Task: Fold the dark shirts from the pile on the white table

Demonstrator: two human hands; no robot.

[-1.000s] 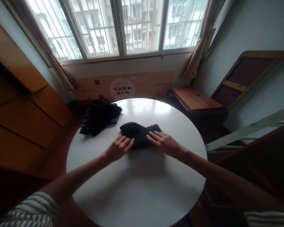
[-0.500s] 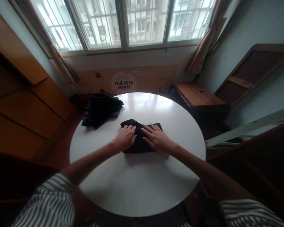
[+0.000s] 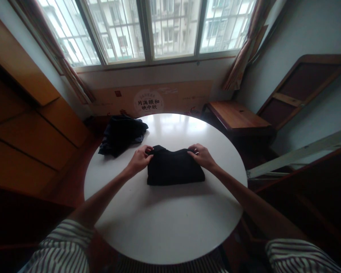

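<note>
A folded black garment [image 3: 174, 168] lies on the white round table [image 3: 170, 223] in front of me; its exact kind does not show. My left hand [image 3: 142, 157] pinches its far left corner between thumb and fingers. At the far right corner, my right hand [image 3: 201, 155] grips the cloth the same way. The garment's far edge dips between the two hands, while its near edge rests flat. A heap of dark clothes [image 3: 122, 134] sits at the table's far left, apart from both hands.
Beyond the table, a printed cardboard panel [image 3: 187, 96] stands under the barred window [image 3: 173, 30]. To the right are a low wooden table [image 3: 238, 115] and a wooden frame panel [image 3: 301, 87] against the wall. Orange-brown cabinets [image 3: 31, 140] line the left.
Both hands have moved apart from the garment's top to its far corners. Their flat or curled fingers now pinch the cloth there. The dark heap has stayed in place.
</note>
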